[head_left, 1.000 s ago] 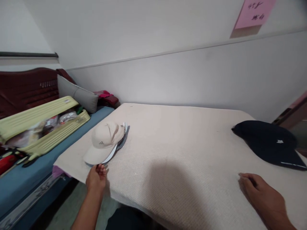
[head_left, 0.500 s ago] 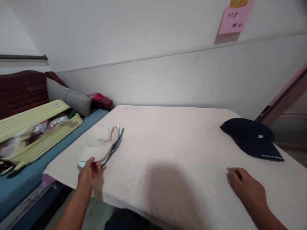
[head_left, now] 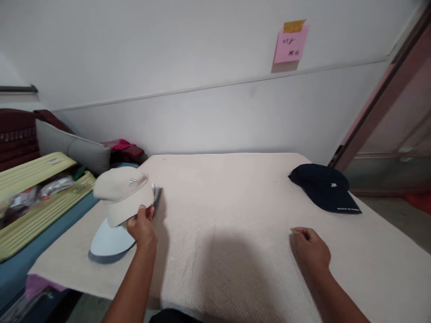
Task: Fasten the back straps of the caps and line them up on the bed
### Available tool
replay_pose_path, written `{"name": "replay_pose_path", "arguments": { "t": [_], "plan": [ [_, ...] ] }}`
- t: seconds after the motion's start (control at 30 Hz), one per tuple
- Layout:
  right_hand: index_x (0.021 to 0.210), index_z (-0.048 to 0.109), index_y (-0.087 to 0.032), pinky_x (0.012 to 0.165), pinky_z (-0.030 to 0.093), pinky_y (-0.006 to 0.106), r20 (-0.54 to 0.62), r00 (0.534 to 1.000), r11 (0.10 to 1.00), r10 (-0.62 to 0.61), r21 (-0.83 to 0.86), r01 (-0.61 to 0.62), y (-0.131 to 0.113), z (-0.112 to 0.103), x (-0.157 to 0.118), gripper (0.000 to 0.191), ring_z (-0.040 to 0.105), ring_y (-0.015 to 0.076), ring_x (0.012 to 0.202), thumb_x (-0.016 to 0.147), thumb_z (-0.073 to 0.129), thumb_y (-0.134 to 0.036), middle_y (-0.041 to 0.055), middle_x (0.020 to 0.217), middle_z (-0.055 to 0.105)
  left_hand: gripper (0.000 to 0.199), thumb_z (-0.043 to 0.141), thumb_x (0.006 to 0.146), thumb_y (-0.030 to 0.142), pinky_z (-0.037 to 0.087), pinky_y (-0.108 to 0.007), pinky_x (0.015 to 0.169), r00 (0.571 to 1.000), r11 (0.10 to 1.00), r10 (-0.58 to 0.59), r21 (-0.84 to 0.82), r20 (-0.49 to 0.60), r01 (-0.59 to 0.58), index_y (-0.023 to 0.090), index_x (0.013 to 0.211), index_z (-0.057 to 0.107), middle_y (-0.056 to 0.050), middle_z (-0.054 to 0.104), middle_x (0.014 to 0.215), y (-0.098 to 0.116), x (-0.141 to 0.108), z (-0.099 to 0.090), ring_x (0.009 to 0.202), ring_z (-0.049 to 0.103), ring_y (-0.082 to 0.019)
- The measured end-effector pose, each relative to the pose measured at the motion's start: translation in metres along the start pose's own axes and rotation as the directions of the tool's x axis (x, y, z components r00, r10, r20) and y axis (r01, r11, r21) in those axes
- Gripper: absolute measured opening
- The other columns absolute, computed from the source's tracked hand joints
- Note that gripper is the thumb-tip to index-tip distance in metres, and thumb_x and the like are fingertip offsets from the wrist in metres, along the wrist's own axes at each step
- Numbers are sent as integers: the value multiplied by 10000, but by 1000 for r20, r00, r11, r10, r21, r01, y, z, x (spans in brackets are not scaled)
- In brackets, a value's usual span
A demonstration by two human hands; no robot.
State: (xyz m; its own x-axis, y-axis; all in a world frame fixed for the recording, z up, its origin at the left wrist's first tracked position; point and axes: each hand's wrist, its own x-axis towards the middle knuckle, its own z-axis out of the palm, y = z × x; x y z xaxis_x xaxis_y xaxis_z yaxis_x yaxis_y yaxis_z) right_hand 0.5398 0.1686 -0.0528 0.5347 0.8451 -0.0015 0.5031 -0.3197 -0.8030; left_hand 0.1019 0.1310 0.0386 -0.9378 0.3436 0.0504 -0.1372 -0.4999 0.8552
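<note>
Left grip point(head_left: 144, 229) pinching cream cap brim point(head_left: 128, 208), open tabletop point(head_left: 218, 193) rightward

Cream cap point(head_left: 117, 190) hides most of the pale-blue cap point(head_left: 111, 242); lettering point(head_left: 349, 209) on the dark cap point(head_left: 318, 184), too tiny to read!

"45" is handwritten on the pink note point(head_left: 291, 45). Slanted bars point(head_left: 131, 181) are borne by the cream cap point(head_left: 123, 193); lettering point(head_left: 349, 209) on the navy cap point(head_left: 318, 184) cannot be read.
</note>
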Motion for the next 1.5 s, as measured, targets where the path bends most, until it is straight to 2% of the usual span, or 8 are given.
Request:
{"name": "replay_pose_path", "arguments": {
  "t": [0.2,0.33,0.43,0.67,0.97,1.13,1.33,1.5],
  "plan": [
    [695,626,-158,552,366,304,114,967,816,227,519,-253,-32,12,-13,165,506,178,561,542,600,-216,24,577,582,99,647,734,176,544,-213,677,999,999,19,-31,46,-18,133,822,630,-3,638,780,-16,-46,24,686,623,-104],
    [688,613,-153,497,384,271,306,946,714,111,637,-290,-54,42,-51,166,511,144,500,567,667,-252,24,568,595,131,646,749,171,547,-235,724,985,997,-65,-33,161,71,154,877,665,-14,677,846,-32,-113,33,737,640,-117],
    [744,618,-151,509,388,234,605,793,540,-69,691,-480,-64,59,-76,205,531,115,529,658,690,-323,13,622,607,67,647,750,143,543,-232,702,928,973,-230,52,293,225,151,805,684,-22,689,761,-44,-161,26,708,648,-130],
    [872,646,-188,675,469,292,727,600,309,-332,685,-659,-91,29,-51,422,632,177,723,809,495,-578,54,776,687,68,716,703,215,495,-263,788,673,863,-505,322,540,390,207,771,720,-56,725,792,-59,-232,4,815,644,-195],
    [857,679,-184,718,495,352,617,750,204,-240,787,-582,-56,-26,-14,208,646,242,799,659,666,-249,37,745,712,358,785,613,325,452,-364,878,79,610,-735,606,674,510,182,936,725,-131,715,959,-59,-238,-4,947,623,-273],
    [862,679,-193,639,480,305,668,697,308,-261,742,-595,-55,-34,-30,222,630,207,711,657,712,-272,33,757,704,494,532,753,584,499,-463,817,100,353,-825,370,556,859,161,960,683,-166,708,894,-41,-189,22,968,630,-336],
    [872,692,-155,568,419,207,831,411,536,-376,556,-635,-45,-34,-47,265,576,109,596,626,755,-231,13,738,684,381,511,808,418,534,-470,747,136,252,-929,321,344,913,161,1060,636,-132,714,715,-34,-152,32,845,684,-338],
    [912,696,-126,577,441,212,822,403,459,-403,562,-688,-44,-31,-60,319,597,116,615,624,760,-246,40,759,689,351,533,816,348,528,-429,789,98,259,-920,401,380,879,128,1064,648,-128,737,803,-23,-156,25,849,688,-315]
  ]
}}
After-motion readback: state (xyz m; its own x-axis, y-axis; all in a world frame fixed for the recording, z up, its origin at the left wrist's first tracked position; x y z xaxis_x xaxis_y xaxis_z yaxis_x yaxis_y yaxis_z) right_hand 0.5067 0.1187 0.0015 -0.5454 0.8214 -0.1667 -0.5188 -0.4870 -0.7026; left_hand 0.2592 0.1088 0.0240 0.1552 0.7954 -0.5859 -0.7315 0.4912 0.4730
